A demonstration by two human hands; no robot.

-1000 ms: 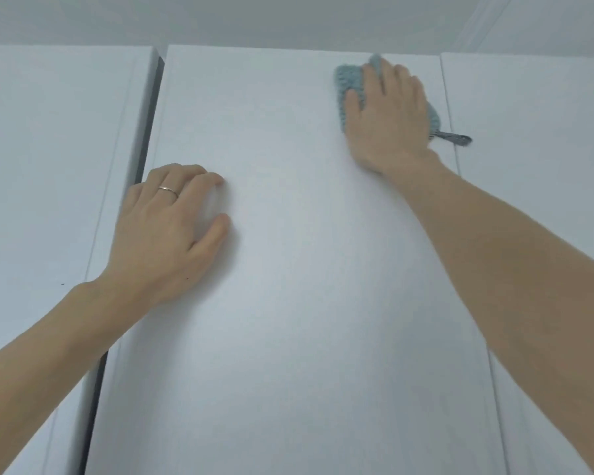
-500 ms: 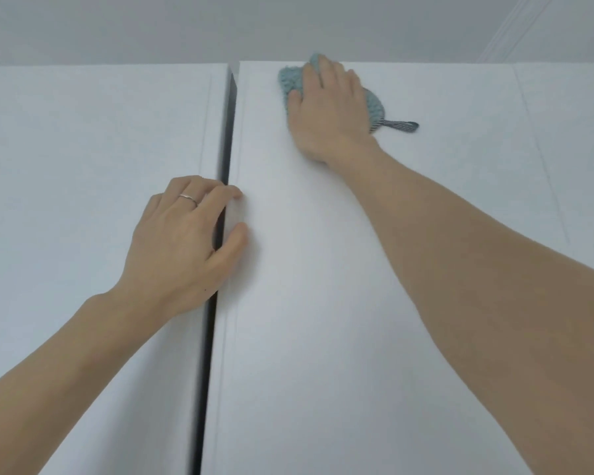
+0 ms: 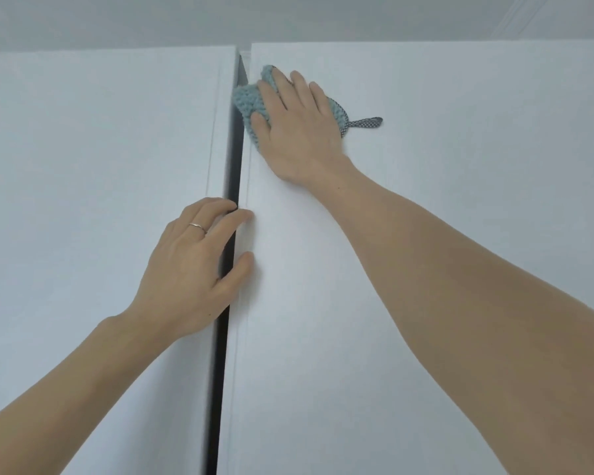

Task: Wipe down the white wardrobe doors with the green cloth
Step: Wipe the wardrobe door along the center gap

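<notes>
right hand flat on the green cloth, fingers straight and spread, pressing it against the right wardrobe door in the upper middle of the frame, right at the door's left edge near its top corner. dark patterned loop sticking out to the cloth's right. left hand lower, centre frame, fingers loosely bent over the dark gap, fingertips and thumb touching the right door's edge, gripping nothing; thin ring on one finger. left wardrobe door filling the frame's left.

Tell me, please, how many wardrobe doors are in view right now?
2. The left door lies left of the dark gap; the right door is under the cloth. More may lie outside the frame.
</notes>
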